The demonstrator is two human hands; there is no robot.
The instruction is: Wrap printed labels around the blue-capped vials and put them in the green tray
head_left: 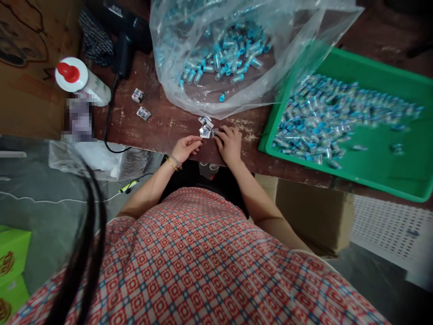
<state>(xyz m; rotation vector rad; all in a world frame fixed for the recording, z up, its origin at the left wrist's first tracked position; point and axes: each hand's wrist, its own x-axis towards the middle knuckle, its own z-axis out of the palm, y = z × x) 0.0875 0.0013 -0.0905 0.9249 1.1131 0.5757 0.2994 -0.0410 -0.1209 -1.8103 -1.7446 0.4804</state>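
My left hand is at the table's front edge, thumb and forefinger pinched together. Whatever lies between those fingertips is too small to make out. Across from it, my right hand rests on the tabletop with its fingers bent and closed around a small bluish piece, mostly hidden under the fingertips. Between the hands and slightly beyond them is a little pile of printed paper slips. Past the slips, a clear plastic bag lies with its mouth towards me, holding many clear vials with blue caps.
A green tray at the right holds many filled vials. To the left are small slip stacks, a white bottle with a red top and a black heat gun with its cord. A cardboard box stands below the table.
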